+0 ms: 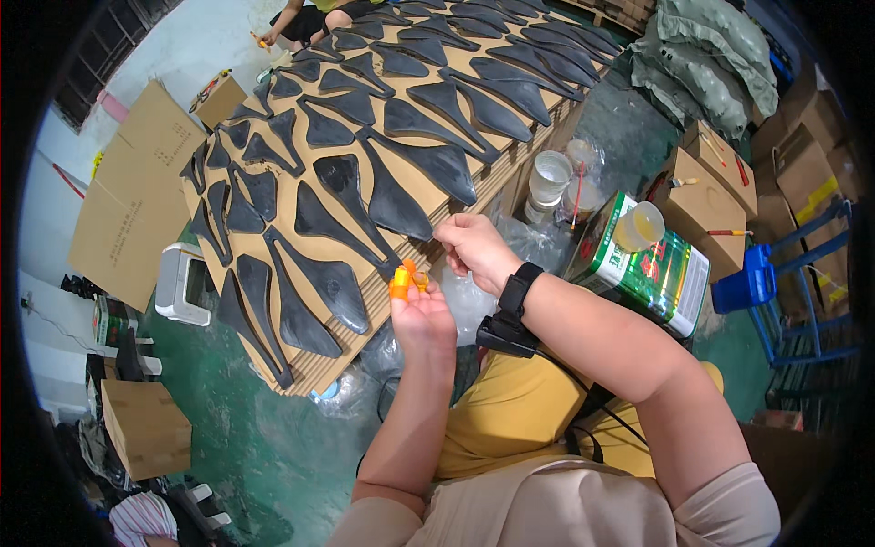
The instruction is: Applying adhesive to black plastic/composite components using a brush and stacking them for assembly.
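Note:
My left hand (pixel 424 314) is palm up at the near edge of the cardboard stack, fingers curled. A small orange-and-yellow piece (pixel 402 281) shows at its fingertips; I cannot tell whether the fingers grip it or partly wear it. Higher and to the right, my right hand (pixel 476 246) is closed in a pinch beside the wide end of a black paddle-shaped piece (pixel 398 208). What it pinches, if anything, is too small to make out. Many similar black curved pieces (pixel 319 283) lie in rows on the stacked cardboard (pixel 283 187).
At right stand a green-and-white tin (pixel 670 283) with a plastic cup (pixel 640 226), clear tubs (pixel 550 175), cartons (pixel 688 205) with brushes, and a blue canister (pixel 746 278). Grey sacks (pixel 706 59) sit far right. Another person's hand (pixel 265 39) holds something orange at the far end.

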A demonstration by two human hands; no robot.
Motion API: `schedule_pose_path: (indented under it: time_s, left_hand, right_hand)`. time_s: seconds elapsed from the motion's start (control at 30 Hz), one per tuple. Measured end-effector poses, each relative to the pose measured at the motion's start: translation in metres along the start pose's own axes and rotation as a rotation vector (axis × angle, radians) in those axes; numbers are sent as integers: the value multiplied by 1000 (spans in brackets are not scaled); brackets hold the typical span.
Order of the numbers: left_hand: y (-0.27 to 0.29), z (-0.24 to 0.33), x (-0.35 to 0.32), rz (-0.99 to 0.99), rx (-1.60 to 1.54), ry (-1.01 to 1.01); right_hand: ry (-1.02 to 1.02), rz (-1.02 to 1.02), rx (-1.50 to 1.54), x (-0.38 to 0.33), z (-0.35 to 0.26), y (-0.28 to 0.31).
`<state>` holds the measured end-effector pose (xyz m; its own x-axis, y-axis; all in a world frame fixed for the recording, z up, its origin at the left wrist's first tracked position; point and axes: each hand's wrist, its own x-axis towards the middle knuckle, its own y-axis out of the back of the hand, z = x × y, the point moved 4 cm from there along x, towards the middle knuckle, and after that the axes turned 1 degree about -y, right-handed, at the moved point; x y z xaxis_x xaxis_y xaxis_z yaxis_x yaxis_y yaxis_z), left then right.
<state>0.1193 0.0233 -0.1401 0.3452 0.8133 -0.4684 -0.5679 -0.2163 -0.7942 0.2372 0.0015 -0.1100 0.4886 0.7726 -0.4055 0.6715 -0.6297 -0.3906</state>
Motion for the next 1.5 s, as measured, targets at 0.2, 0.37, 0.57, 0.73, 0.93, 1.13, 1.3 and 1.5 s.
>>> schedule_pose_path:
  time_s: [0.2, 0.37, 0.57, 0.73, 0.93, 1.13, 1.3, 1.5]
  left_hand:
    - [-1, 1, -1, 14, -39, 6]
    - [-4, 4, -5, 3, -67, 6]
    - [-3, 7, -6, 12, -113, 30]
    - [-4, 9, -5, -21, -123, 30]
    - [-5, 10, -5, -43, -152, 37]
    - [-4, 13, -3, -100, -172, 57]
    - [-5, 15, -2, -148, -173, 70]
    - [-16, 25, -6, -181, -189, 66]
  right_hand:
    - [39, 90, -27, -2, -4, 1]
    - [82, 152, -53, 0, -6, 6]
    - [103, 186, -31, -3, -9, 8]
    - [106, 179, -24, -2, -10, 11]
    - [115, 174, -28, -1, -9, 12]
    - [123, 181, -46, 0, -9, 10]
    - [116, 174, -49, 1, -8, 10]
    - [122, 198, -97, 1, -8, 10]
